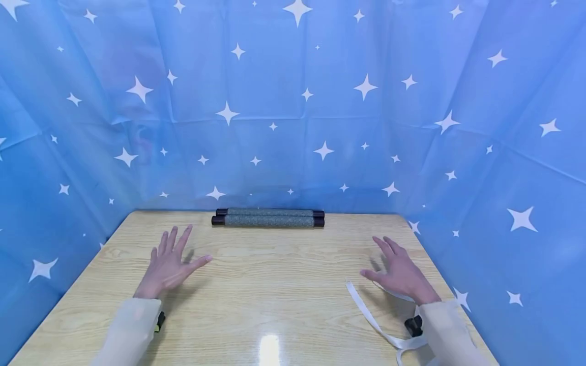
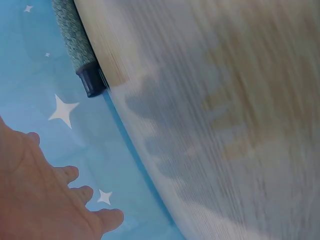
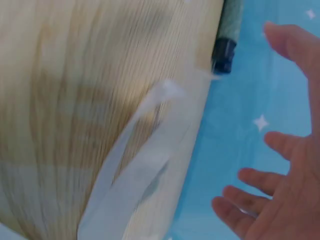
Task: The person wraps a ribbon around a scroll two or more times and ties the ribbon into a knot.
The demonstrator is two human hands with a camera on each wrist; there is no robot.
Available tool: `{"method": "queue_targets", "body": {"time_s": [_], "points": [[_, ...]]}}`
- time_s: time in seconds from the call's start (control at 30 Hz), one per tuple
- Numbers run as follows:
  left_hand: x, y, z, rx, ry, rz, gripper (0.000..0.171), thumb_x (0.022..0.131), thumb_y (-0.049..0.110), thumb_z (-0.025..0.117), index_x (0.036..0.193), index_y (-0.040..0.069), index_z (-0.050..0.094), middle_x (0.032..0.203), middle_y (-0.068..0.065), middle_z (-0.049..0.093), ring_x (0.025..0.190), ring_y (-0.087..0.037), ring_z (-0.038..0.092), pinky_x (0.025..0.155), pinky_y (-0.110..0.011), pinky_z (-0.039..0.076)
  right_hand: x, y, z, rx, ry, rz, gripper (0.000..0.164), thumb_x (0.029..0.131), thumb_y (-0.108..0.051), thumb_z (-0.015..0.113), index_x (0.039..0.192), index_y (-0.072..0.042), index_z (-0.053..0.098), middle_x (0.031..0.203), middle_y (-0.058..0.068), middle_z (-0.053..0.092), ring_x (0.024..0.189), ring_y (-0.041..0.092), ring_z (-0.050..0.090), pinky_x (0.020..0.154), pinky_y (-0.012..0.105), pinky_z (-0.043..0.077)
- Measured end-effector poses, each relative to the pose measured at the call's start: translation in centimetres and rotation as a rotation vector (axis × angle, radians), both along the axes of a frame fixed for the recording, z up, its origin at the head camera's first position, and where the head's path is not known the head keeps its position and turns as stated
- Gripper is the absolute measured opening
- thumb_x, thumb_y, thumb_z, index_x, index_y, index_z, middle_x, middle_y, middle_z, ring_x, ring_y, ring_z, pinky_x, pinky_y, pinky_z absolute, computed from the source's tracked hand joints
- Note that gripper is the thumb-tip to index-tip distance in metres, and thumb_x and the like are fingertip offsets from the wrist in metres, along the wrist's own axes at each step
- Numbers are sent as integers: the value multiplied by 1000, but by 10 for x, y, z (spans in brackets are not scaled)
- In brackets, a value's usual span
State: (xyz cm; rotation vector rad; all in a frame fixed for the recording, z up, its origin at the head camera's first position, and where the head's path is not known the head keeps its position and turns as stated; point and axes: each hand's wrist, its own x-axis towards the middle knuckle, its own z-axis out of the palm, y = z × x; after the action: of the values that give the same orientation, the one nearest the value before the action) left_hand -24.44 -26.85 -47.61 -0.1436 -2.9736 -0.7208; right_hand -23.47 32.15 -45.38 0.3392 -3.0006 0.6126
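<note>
My left hand [image 1: 166, 267] hovers over the left part of the wooden table, fingers spread and nothing held. On the other side, my right hand [image 1: 402, 272] is also raised with its fingers extended; its palm looks empty in the right wrist view. A white ribbon [image 1: 363, 307] trails below and beside the right hand, looping near the wrist. At the table's far edge lies what looks like a rolled scroll [image 1: 270, 220], two parallel grey-green rolls with dark end caps. Neither hand touches it. One dark end [image 2: 91, 80] shows in the left wrist view, another [image 3: 224, 54] in the right.
The light wooden table [image 1: 274, 284] narrows toward the back. A blue curtain with white stars [image 1: 293, 142] hangs behind it and along both sides. Small dark devices sit at the left wrist [image 1: 159, 321] and the right wrist [image 1: 414, 326].
</note>
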Motion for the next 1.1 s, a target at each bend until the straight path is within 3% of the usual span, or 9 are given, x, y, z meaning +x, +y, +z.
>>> {"method": "queue_targets", "body": {"time_s": [0.27, 0.5, 0.63, 0.8, 1.1], "points": [[6, 11, 0, 48, 13, -7, 104, 91, 74, 56, 166, 31, -3, 172, -20, -11, 156, -53, -7, 115, -81, 2, 18, -21, 2, -7, -56, 66, 91, 87, -59, 74, 153, -4, 43, 150, 27, 48, 135, 54, 45, 99, 67, 48], [8, 19, -7, 60, 25, -6, 104, 91, 74, 56, 165, 35, -5, 172, -20, -9, 156, -52, -6, 116, -80, 3, 33, -37, -3, -39, -139, 49, 65, 85, -41, 83, 133, -2, 62, 125, 15, 66, 108, 29, 66, 86, 47, 56], [11, 25, -10, 75, 26, -8, 104, 91, 73, 58, 166, 33, -2, 172, -20, -7, 156, -53, -4, 116, -81, 4, 40, -44, -8, -25, -179, -1, 47, 81, -42, 86, 111, -10, 69, 100, 2, 68, 88, 15, 62, 74, 35, 52], [16, 34, -9, 111, 38, -9, 104, 91, 73, 59, 166, 34, -1, 172, -20, -6, 157, -51, -4, 117, -79, 5, 48, -46, -14, -24, -220, -32, 36, 79, -42, 88, 85, -16, 63, 77, -5, 57, 69, 10, 49, 63, 26, 40], [26, 46, -10, 160, 1, -16, 100, 92, 73, 58, 164, 41, -4, 173, -18, -5, 158, -48, -3, 113, -82, 12, 52, -51, -27, -122, -174, 58, 14, 89, -16, 77, 81, -14, 66, 72, -6, 58, 61, 2, 48, 56, 20, 41]]}}
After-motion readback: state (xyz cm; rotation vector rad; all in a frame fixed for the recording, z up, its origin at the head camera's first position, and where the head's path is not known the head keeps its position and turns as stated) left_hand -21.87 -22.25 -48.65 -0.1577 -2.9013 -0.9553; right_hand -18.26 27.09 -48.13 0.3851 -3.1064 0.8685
